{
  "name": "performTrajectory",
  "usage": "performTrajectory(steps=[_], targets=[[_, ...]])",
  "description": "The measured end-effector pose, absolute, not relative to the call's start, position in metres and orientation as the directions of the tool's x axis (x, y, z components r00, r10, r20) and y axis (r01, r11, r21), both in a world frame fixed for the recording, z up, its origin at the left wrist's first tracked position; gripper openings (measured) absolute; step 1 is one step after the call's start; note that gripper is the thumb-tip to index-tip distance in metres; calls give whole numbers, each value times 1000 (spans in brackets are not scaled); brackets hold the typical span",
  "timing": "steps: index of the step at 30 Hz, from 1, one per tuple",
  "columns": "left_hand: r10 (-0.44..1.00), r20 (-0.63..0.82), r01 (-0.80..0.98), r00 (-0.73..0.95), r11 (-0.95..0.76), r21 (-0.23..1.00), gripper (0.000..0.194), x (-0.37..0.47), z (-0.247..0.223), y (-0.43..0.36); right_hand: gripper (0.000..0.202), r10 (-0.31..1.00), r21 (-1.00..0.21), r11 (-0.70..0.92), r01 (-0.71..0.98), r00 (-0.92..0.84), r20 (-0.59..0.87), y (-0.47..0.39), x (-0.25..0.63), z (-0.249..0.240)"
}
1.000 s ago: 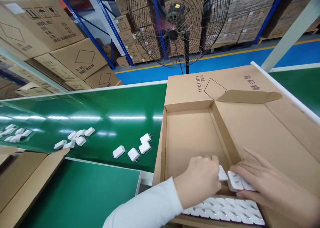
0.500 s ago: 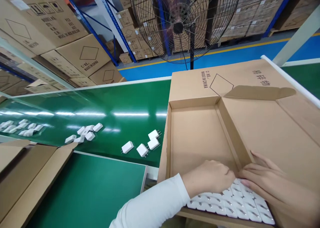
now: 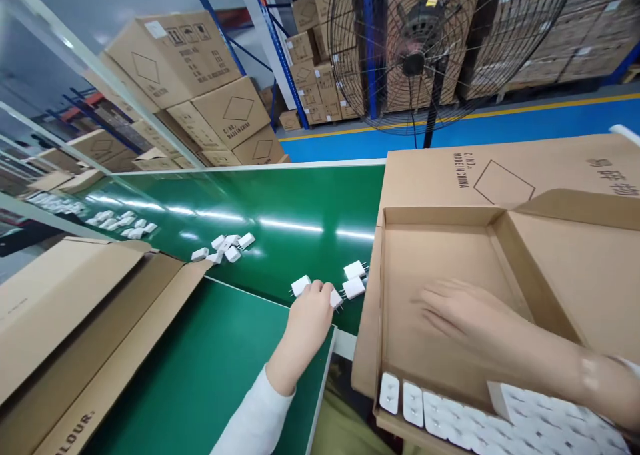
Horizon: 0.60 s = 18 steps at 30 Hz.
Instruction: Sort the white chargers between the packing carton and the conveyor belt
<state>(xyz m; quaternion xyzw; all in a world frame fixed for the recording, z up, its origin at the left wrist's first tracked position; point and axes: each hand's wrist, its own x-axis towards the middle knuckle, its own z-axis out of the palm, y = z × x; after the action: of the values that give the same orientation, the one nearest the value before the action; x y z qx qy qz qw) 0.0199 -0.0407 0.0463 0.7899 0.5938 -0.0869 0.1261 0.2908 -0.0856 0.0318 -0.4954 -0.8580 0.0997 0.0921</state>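
My left hand point(image 3: 310, 315) is over the green conveyor belt, its fingers curled down around a white plug-in charger point(image 3: 336, 300). Another charger point(image 3: 301, 285) lies just left of the fingertips, and a few more, including one charger point(image 3: 354, 288), lie to their right with metal prongs showing. My right hand point(image 3: 465, 315), blurred by motion, reaches across the shallow cardboard tray point(image 3: 430, 255) with its fingers stretched out and nothing visible in them. Along the tray's near side stand packed chargers point(image 3: 545, 415) in rows, prongs up; my right forearm passes above them.
More loose chargers point(image 3: 227, 247) lie in groups farther left on the conveyor belt point(image 3: 300, 195). An open carton point(image 3: 125, 288) stands at the left. The tray rests on a large carton point(image 3: 430, 175). Behind the belt are a black fan point(image 3: 415, 62) and stacked boxes point(image 3: 200, 62).
My left hand has left the packed chargers and moved left to the loose ones on the belt. My right hand has lifted off the rows toward the tray's middle. The view has turned left.
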Motion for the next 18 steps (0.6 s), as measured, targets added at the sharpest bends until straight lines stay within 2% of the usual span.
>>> performTrajectory(steps=[2, 3, 5, 9, 13, 18], targets=[[920, -308, 964, 242, -265, -34, 38, 8, 33, -33, 19, 834, -167, 545, 822, -551, 10, -49, 246, 36], [913, -322, 961, 249, -274, -34, 36, 9, 26, -31, 20, 837, -100, 540, 836, -545, -37, -32, 227, 35], [912, -330, 968, 242, -252, 14, 28, 19, 13, -30, 22, 850, -43, 521, 853, -522, -66, -1, 196, 28], [946, -275, 985, 170, -165, 45, 31, 44, 0, -31, 17, 865, 5, 482, 876, -475, -160, 35, 170, 6], [951, -220, 976, 216, -203, 79, 41, 28, 4, -23, 17, 869, -28, 454, 890, -450, -205, 48, 176, -5], [947, -132, 934, 293, -253, 251, 66, -28, 3, -4, 24, 873, -154, 433, 888, -456, -172, 49, 188, 11]])
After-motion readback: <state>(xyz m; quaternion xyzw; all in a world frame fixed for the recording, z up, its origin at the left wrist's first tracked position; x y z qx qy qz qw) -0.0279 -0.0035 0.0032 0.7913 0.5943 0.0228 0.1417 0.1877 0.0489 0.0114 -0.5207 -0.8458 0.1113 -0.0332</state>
